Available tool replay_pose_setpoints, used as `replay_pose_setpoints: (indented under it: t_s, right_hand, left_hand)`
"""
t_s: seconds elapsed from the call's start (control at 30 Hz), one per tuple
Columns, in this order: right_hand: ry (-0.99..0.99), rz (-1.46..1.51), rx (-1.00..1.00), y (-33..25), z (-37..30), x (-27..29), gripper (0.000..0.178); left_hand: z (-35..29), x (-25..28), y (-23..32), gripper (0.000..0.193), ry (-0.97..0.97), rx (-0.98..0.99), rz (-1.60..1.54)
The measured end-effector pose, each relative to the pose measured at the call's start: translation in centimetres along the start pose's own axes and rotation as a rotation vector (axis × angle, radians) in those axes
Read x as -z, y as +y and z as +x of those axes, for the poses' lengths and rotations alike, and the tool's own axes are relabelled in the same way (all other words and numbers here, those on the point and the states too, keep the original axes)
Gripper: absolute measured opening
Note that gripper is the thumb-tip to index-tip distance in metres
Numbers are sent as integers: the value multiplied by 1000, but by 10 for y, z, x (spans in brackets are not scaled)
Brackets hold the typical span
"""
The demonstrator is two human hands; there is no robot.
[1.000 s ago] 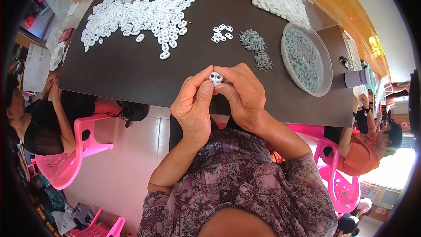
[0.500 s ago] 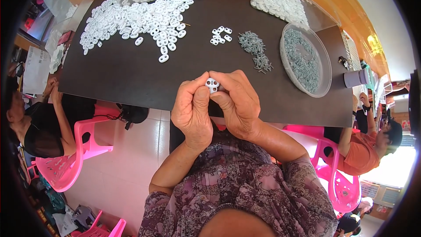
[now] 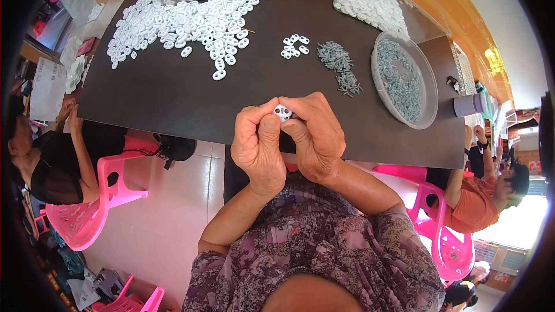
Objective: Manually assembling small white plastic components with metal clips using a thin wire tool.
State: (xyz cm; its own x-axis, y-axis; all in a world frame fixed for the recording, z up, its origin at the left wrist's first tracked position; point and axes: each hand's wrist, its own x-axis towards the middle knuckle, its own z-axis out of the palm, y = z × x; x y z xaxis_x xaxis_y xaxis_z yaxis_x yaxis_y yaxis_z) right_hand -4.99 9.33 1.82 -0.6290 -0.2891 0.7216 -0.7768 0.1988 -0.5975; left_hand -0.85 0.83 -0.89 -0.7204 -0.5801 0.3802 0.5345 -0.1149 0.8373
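Note:
Just past the table's near edge, my left hand [image 3: 258, 147] and my right hand [image 3: 315, 136] meet, both pinching a small white plastic piece with round holes [image 3: 282, 110]. Thumbs press it from the near side and the index fingers from the far side; its lower part is partly hidden by them. Beyond my hands lies a small cluster of white two-holed pieces [image 3: 295, 47]. To its right sit two heaps of small grey screw-like pins [image 3: 335, 56]. A large spread of white oval pieces with holes [image 3: 179, 29] covers the far left of the table.
A round clear tub [image 3: 432, 112] of grey pins stands at the right, with a grey cup [image 3: 469, 104] beyond it. Clear bins of white pieces [image 3: 370, 6] line the back. People sit at left and right near pink chairs [image 3: 107, 196].
The white piece has tilted in my fingers, so less of its lower part shows. My hands stay joined around it, shifted very slightly right in the view.

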Motion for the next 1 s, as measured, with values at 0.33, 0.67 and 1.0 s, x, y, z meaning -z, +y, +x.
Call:
replay_pose_setpoints:
  t_s: [0.33,0.67,1.0]
  right_hand:
    - [-33,17,-27,-4,-1,-5,28]
    - [35,-9,1,1,-6,-5,22]
    - [68,-47,111,10,-5,-8,19]
  left_hand:
    - [-3,-1,0,16,87,87,-62]
    - [-5,0,2,15,11,65,-72]
    - [-4,-10,-2,12,62,-48,35]
